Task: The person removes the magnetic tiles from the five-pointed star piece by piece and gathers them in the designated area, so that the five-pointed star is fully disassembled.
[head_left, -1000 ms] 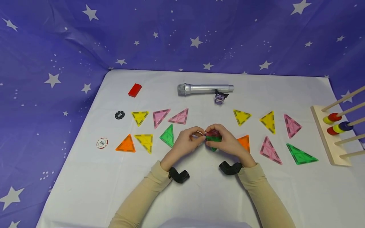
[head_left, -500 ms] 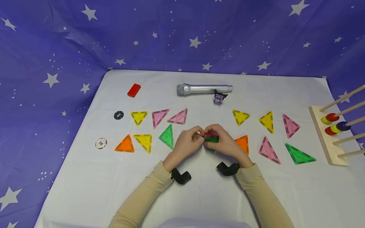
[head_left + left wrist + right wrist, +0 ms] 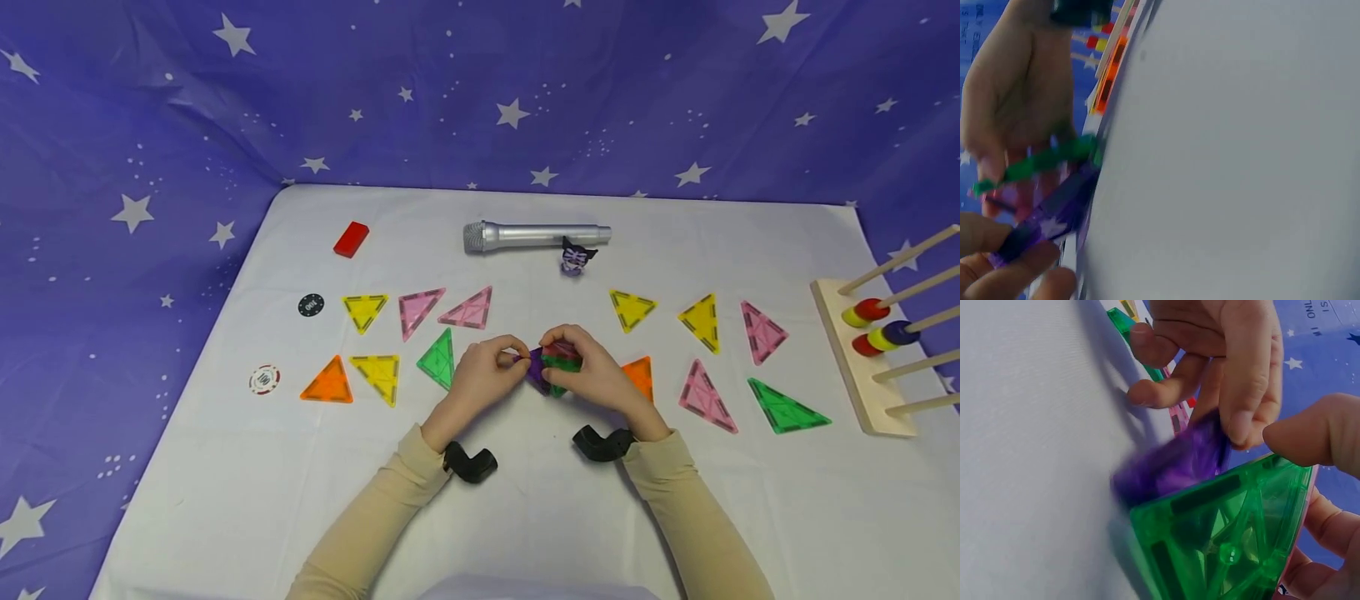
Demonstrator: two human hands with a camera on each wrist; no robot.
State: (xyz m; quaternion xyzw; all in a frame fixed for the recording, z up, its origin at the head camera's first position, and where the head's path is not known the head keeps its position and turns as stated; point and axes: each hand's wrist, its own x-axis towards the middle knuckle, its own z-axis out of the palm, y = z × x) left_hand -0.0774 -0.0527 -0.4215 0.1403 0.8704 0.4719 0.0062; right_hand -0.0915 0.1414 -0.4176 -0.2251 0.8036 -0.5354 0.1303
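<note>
Near the table's middle, my left hand [image 3: 482,372] pinches a purple translucent magnetic tile [image 3: 537,373] between thumb and fingers. My right hand [image 3: 597,372] holds a green triangular magnetic tile [image 3: 1229,534] with a pinkish-red tile [image 3: 559,352] against it. In the right wrist view the purple tile [image 3: 1175,462] is blurred and lies close along the green one's edge; whether they touch I cannot tell. The left wrist view shows the green tile [image 3: 1041,164] edge-on above the purple tile [image 3: 1054,215]. Fingers partly cover the pinkish-red tile.
Yellow, pink, green and orange triangular tiles lie both sides, an orange tile [image 3: 640,377] partly behind the right hand. Farther back are a silver microphone [image 3: 536,236], a small figure [image 3: 576,257] and a red block [image 3: 351,239]. Chips [image 3: 265,379] lie left, a wooden peg rack [image 3: 862,358] right.
The left hand has drawn slightly away from the right, and the purple tile now shows between them. The right hand keeps its hold on the green and pinkish-red tiles.
</note>
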